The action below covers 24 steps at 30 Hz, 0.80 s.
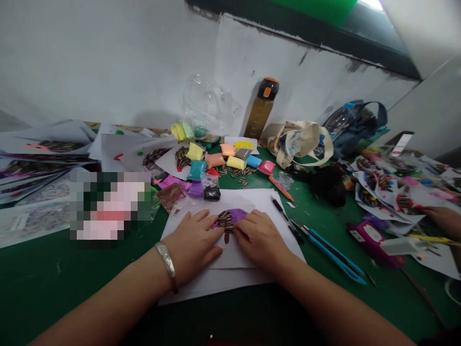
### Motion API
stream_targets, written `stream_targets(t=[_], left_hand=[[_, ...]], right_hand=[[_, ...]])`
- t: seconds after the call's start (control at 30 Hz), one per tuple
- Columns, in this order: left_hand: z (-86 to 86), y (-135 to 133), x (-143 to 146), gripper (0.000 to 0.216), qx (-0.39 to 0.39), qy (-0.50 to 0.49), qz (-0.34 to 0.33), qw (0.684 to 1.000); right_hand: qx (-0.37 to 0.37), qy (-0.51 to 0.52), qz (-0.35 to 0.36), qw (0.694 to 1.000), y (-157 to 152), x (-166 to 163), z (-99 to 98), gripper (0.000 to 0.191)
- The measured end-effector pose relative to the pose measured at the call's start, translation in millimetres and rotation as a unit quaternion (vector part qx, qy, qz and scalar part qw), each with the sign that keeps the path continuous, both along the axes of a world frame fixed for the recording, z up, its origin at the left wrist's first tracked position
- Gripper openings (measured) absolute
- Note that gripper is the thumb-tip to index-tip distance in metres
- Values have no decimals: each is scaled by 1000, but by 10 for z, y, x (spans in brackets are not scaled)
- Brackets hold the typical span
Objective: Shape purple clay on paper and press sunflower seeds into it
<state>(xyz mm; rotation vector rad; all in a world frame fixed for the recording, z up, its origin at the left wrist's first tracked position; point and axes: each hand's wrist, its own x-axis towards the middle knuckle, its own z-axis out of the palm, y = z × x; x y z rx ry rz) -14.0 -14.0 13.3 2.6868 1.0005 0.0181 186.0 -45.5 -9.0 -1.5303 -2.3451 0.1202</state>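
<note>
Both my hands rest on a white sheet of paper (pixel 252 202) on the green table. My left hand (pixel 192 242), with a silver bracelet on its wrist, lies flat with its fingers stretched toward a purple clay patch (pixel 236 215) studded with striped sunflower seeds (pixel 225 220). My right hand (pixel 260 238) lies on the other side of the patch, its fingertips pressing at the seeds' edge. A single seed (pixel 226 237) lies just below the patch, between the two hands.
Small coloured clay packets (pixel 223 161) and loose seeds lie behind the paper. A brown bottle (pixel 261 109) stands by the wall. Blue scissors (pixel 333 252) and a black pen (pixel 284 218) lie to the right. Another person's hand (pixel 444 218) works at far right among papers.
</note>
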Motion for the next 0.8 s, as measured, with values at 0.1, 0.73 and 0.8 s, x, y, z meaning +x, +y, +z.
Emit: stream_targets(t=[0.1,0.73,0.8], left_hand=[[16,-2,5,25,-6,4,1,1000],[-23,30,-22,22,-6,-30,-2,1000],[-8,15,6,21,4,-16,2,1000]], right_hand=[[-2,1,-1,1000,5,0,-7,19],[-10,4,-6,1000,24,0,-18,17],[-9,3,-5,1000,23,0,-19,18]])
